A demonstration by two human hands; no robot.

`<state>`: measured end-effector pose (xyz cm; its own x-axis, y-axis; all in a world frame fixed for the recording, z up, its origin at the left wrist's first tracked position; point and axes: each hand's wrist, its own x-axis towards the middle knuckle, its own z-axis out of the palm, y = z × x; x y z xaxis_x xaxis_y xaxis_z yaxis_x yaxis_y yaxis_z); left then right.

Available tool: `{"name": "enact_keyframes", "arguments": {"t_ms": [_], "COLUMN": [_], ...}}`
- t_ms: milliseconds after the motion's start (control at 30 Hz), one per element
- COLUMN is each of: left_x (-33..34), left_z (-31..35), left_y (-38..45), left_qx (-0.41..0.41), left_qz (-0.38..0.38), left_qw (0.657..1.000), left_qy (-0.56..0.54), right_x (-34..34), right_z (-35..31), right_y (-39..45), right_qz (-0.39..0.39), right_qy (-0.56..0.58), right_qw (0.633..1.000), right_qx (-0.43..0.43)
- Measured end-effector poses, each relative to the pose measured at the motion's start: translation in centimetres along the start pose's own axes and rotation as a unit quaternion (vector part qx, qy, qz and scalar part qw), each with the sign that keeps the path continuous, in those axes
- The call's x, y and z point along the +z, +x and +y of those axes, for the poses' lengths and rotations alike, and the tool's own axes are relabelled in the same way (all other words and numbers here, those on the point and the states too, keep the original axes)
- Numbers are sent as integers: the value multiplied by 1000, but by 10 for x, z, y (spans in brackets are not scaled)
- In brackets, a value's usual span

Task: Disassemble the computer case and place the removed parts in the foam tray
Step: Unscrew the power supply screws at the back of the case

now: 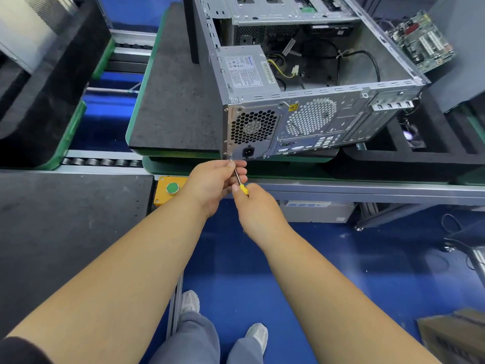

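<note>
An open grey computer case lies on its side on a dark foam pad, rear panel facing me. Its power supply sits inside at the near left, loose cables beside it. A screwdriver with a yellow handle points up at a screw on the lower left corner of the rear panel. My left hand pinches the metal shaft near the tip. My right hand grips the yellow handle from below. A black foam tray with compartments sits right of the case; a small fan lies in one compartment.
A green motherboard leans at the far right. A yellow box with a green button is mounted on the conveyor rail near my left hand. Another black foam block stands at the left. Blue floor and my feet are below.
</note>
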<state>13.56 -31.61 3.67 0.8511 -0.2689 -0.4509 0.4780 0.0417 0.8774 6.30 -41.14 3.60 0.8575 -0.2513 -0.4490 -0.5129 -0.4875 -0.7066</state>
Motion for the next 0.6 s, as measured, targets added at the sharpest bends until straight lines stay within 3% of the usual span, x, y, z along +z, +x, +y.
{"name": "enact_keyframes", "arguments": {"t_ms": [67,100,167,233,500,600], "left_x": [0,0,1,2,-2,-2], "left_z": [1,3,5,6,9,10], "left_y": [-1,-1,-2,-3,-6,-2], "left_qx": [-7,-12,-19,-26,-22,-21], "left_qz": [-3,-5,-11,-13,3,43], "left_qw": [1000,1000,999,998,999,998], "left_qy": [-14,-19,-34,-59,24,39], "right_x": [-3,-4,-7,-6,2,2], "right_z": [2,3,8,12,11,10], "right_y": [-2,-4,-6,-6,-4,-4], "right_qz": [-58,-101,-175,-216,-222,-201], "right_qy": [190,319,526,595,608,595], "right_qw": [979,939,825,765,752,767], "right_qx": [52,78,106,119,125,134]}}
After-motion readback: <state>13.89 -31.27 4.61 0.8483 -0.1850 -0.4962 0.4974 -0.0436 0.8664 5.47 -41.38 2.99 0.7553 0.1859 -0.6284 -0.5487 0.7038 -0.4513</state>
